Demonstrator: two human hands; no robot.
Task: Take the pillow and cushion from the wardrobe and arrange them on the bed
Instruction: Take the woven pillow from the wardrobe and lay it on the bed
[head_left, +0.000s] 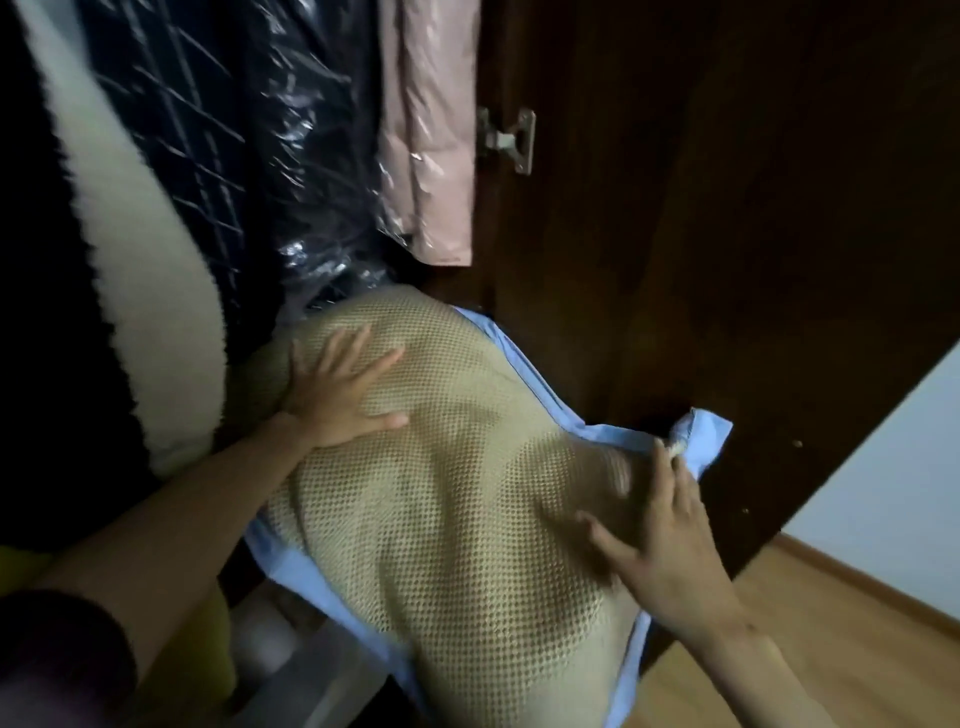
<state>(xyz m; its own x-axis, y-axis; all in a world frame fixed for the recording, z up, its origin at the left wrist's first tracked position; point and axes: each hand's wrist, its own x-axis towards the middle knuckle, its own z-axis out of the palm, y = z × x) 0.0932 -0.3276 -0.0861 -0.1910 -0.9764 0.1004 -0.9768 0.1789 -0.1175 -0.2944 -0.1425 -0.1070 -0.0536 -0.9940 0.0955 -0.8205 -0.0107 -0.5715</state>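
Both my hands lie flat and open on the puffy pillow (457, 457): left hand (337, 389), right hand (660, 540). Its bumpy tan top has a smooth blue edge, half inside the dark wooden wardrobe (701, 234).

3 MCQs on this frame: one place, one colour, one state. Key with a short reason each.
1. Where is the pillow?
A. on a bed
B. at the wardrobe opening, below the hanging clothes
C. flat on the floor

2. What colour is the pillow's border?
A. light blue
B. red
C. black

3. How does the left hand meet the pillow?
A. closed in a fist
B. palm flat, fingers spread
C. not touching it

Key: B, its far end lies under the plastic-covered garments beside the wardrobe door; A, a blue edge frames the beige mesh; B, the fingers lie splayed on the mesh, while the right hand lies near the corner.
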